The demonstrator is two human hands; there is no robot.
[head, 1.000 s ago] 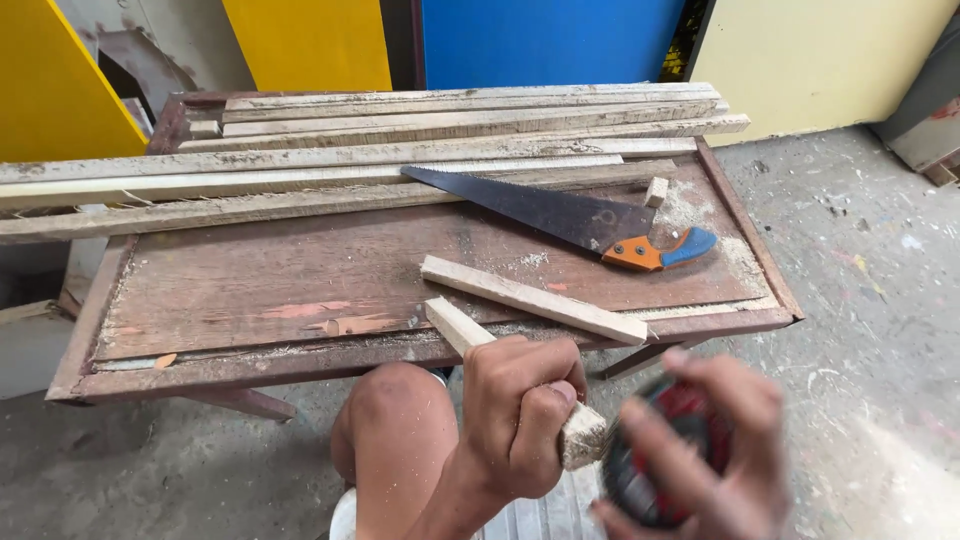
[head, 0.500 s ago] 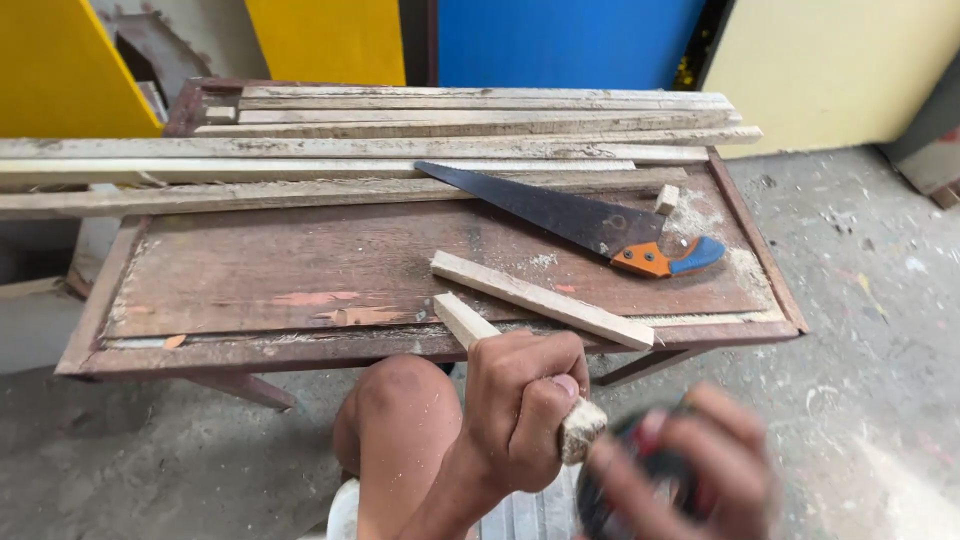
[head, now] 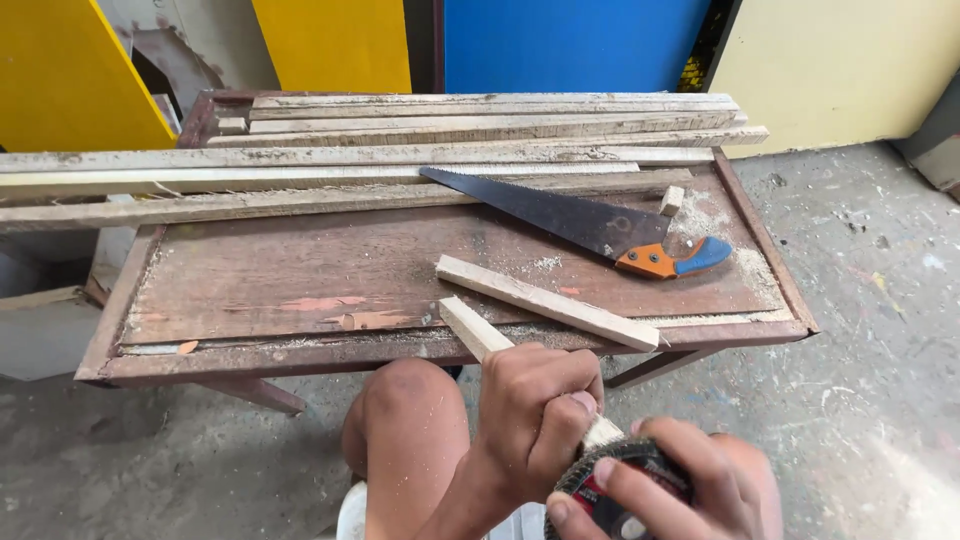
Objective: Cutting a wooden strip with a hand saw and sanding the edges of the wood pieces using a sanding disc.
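Wood stick point(head: 478, 333) gripped in the left hand point(head: 535, 405), low centre frame; right hand point(head: 670, 490) presses an abrasive disc point(head: 605, 490) to its end — sanding under way, needing steady contact.

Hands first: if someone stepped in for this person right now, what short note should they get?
Left hand: closed around a short pale wooden stick, whose far end rests on the edge of the brown wooden workbench.
Right hand: holds a round abrasive disc with a red centre at the stick's near end.
On the bench: a second pale wooden strip, a black-bladed handsaw with orange and blue handle, sawdust, long battens at the back.
Done: cannot tell how far the end is smoothed.
Left: hidden by the hands.
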